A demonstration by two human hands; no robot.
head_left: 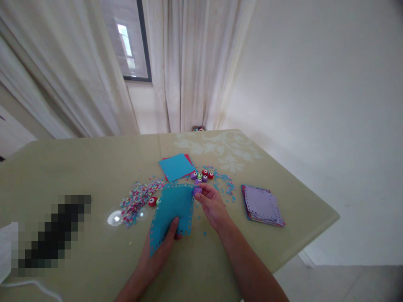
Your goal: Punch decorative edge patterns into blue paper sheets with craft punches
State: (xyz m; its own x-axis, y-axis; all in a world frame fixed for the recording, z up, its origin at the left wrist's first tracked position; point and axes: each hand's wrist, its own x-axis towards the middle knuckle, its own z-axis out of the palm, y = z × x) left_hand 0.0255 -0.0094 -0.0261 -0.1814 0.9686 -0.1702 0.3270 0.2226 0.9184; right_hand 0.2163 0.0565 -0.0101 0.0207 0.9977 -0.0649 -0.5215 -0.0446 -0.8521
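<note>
My left hand (pixel 168 239) grips the lower part of a blue paper sheet (pixel 174 207), thumb on top. Small punched holes run along the sheet's edges. At its upper right corner, my right hand (pixel 212 203) pinches a purple craft punch (pixel 197 191), which sits at the sheet's edge. Just beyond lie several small craft punches (pixel 205 172) in red, purple and green. A red punch (pixel 153 201) and a partly hidden green one are by the sheet's left edge. Behind the held sheet rest a plain blue square sheet (pixel 177 167) and a red sheet (pixel 190 159) under it.
Coloured paper bits (pixel 138 201) lie heaped on the left, with more blue bits (pixel 228 184) at right. A stack of punched sheets (pixel 263 205), lilac on top, lies near the table's (pixel 302 226) right edge. A pixelated dark area and a white cord (pixel 34 283) are at left.
</note>
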